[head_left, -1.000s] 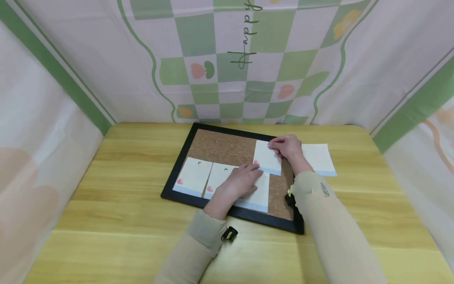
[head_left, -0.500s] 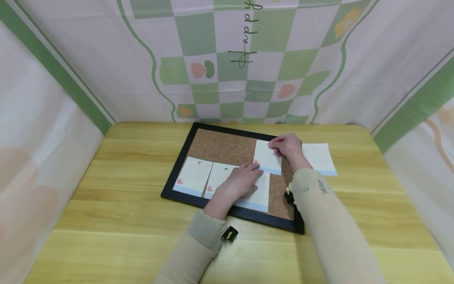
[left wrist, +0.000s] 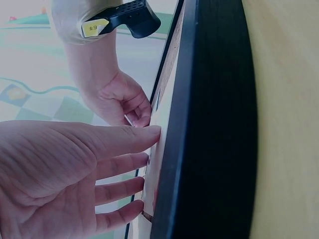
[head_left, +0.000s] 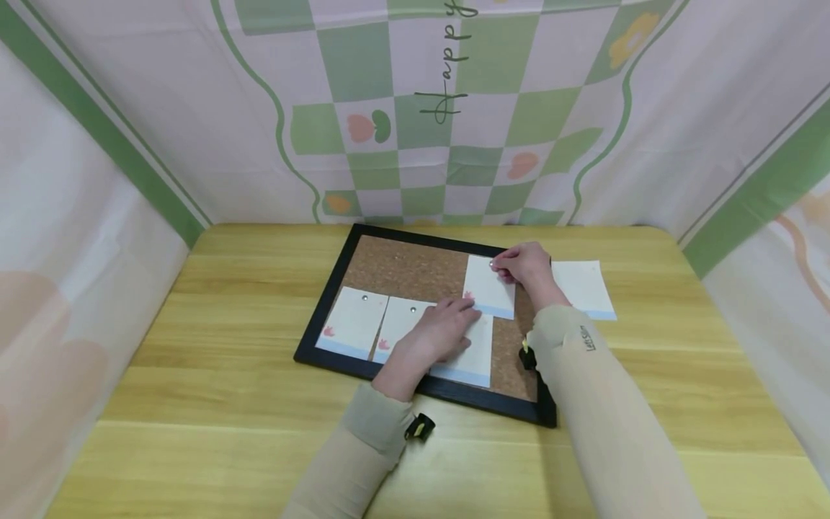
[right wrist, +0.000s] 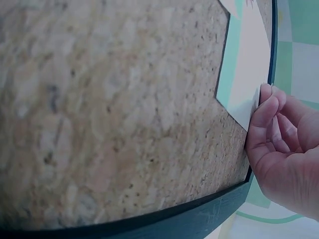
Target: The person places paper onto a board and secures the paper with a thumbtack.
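Partly beneath right grip (head_left: 528, 268): card (head_left: 483, 290)

Soft, even light across my table (head_left: 214, 404), a pale sheen low between my sleeves (head_left: 609, 418), a faint shadow beside the right one. My left-wrist view runs cool, its backdrop (left wrist: 40, 55) washed out; in my right-wrist view, the nearest cork (right wrist: 99, 124) blurs and the frame (right wrist: 199, 219) bows.

This is a small nook screened with cloth around a wood-grain table (head_left: 207, 432); whether it stands in a home or elsewhere cannot be told. Pale left hanging (head_left: 71, 194), right hanging (head_left: 765, 281) and far hanging (head_left: 493, 58) enclose it, the last printed with homely green checks, fruit and "Happy".
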`<state>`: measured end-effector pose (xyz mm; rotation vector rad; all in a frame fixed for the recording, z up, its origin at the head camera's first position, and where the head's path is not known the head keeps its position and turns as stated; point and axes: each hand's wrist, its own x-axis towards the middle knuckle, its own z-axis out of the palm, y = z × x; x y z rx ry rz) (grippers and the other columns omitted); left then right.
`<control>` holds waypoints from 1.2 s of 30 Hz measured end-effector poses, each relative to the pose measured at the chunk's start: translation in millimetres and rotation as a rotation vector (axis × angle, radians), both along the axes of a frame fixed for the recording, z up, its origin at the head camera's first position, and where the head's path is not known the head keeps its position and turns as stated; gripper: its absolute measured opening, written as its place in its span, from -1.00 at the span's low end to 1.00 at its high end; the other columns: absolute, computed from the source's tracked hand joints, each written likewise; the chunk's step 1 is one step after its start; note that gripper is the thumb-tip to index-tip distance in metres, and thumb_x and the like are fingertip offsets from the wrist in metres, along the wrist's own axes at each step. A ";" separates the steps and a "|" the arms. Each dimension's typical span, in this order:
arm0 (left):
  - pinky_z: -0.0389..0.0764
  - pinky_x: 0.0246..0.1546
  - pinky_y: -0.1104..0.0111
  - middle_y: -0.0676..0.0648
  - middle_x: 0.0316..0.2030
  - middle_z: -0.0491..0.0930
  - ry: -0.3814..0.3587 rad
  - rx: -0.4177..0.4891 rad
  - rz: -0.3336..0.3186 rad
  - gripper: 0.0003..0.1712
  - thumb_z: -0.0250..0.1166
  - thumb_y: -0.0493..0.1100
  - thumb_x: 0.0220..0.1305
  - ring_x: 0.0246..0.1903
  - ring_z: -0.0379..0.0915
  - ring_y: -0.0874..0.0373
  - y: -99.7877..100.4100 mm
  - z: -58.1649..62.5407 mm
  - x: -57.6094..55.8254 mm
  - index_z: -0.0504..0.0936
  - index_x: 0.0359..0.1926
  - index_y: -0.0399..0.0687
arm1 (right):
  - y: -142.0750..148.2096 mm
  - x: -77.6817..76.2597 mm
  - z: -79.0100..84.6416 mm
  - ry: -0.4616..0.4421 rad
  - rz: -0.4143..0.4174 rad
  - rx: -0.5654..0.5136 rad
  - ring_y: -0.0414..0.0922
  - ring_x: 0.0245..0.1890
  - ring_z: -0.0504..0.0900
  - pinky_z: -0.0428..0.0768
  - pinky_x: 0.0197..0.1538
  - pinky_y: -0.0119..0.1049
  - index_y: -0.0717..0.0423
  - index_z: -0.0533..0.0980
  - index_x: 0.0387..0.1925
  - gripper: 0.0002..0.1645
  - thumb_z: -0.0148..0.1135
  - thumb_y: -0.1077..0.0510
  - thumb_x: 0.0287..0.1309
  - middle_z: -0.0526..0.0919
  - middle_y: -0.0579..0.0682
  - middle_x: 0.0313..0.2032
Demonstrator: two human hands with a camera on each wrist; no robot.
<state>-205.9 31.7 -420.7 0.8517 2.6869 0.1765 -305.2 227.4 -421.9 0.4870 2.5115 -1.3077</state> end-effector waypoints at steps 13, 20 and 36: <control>0.40 0.37 0.08 0.04 0.54 0.14 0.015 -0.001 -0.008 -0.39 0.21 0.00 0.44 0.50 0.12 0.02 -0.4 0.3 0.2 0.33 0.45 0.17 | -2.9 2.1 3.3 0.000 -0.031 -0.001 -0.34 -0.55 0.62 0.65 -0.37 -0.48 0.29 0.65 -0.06 -0.72 0.26 0.17 0.31 0.66 -0.20 -0.57; 0.40 0.37 0.08 0.04 0.54 0.14 0.013 0.002 -0.005 -0.39 0.22 0.00 0.43 0.50 0.12 0.03 -0.6 0.3 -0.1 0.34 0.45 0.17 | -3.9 -0.3 1.1 -0.015 -0.065 0.013 -0.34 -0.57 0.61 0.64 -0.41 -0.49 0.26 0.66 -0.07 -0.72 0.31 0.16 0.26 0.65 -0.22 -0.62; 0.38 0.39 0.08 0.05 0.54 0.13 0.005 0.011 -0.003 -0.39 0.22 -0.01 0.44 0.50 0.11 0.03 -0.7 -0.8 -0.6 0.33 0.45 0.17 | -3.4 -0.6 0.9 -0.028 -0.085 -0.024 -0.34 -0.58 0.65 0.68 -0.37 -0.47 0.29 0.65 -0.05 -0.69 0.32 0.16 0.26 0.67 -0.22 -0.62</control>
